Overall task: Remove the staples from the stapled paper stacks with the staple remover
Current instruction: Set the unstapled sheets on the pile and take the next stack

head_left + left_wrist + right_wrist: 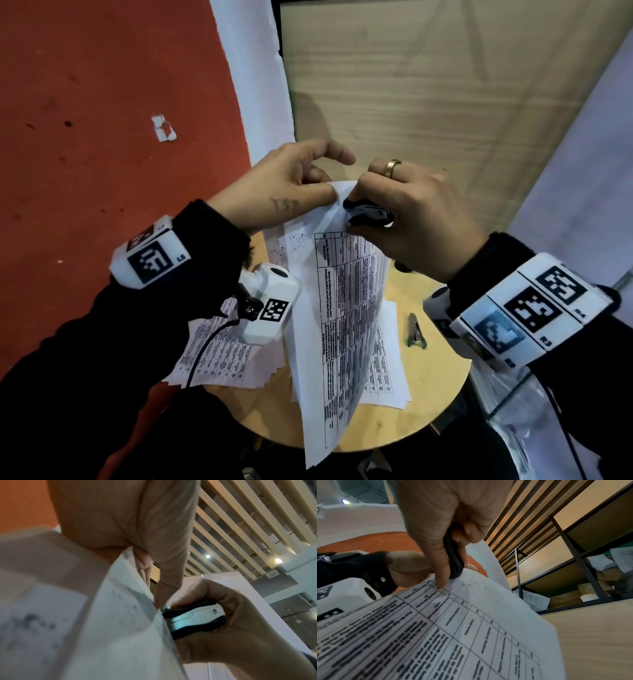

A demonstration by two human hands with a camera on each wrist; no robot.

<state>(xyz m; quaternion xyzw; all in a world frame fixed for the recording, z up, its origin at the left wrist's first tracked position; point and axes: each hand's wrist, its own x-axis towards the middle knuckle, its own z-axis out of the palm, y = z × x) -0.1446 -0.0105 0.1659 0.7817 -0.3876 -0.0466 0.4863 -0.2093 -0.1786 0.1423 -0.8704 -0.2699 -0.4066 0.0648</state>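
Printed table on paper stack (346, 308), illegible

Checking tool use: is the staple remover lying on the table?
No, the right hand grips the staple remover at the held paper stack's top corner.

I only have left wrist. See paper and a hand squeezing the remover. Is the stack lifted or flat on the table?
Observer: Lifted. The left hand pinches the top corner of the held paper stack, which hangs over the round wooden table.
Operator: Anything else on that table?
Observer: Two more paper stacks lie flat, plus a small green-tipped tool right of them.
Operator: Right hand bare?
Observer: The right hand, gripping the staple remover, wears a gold ring.
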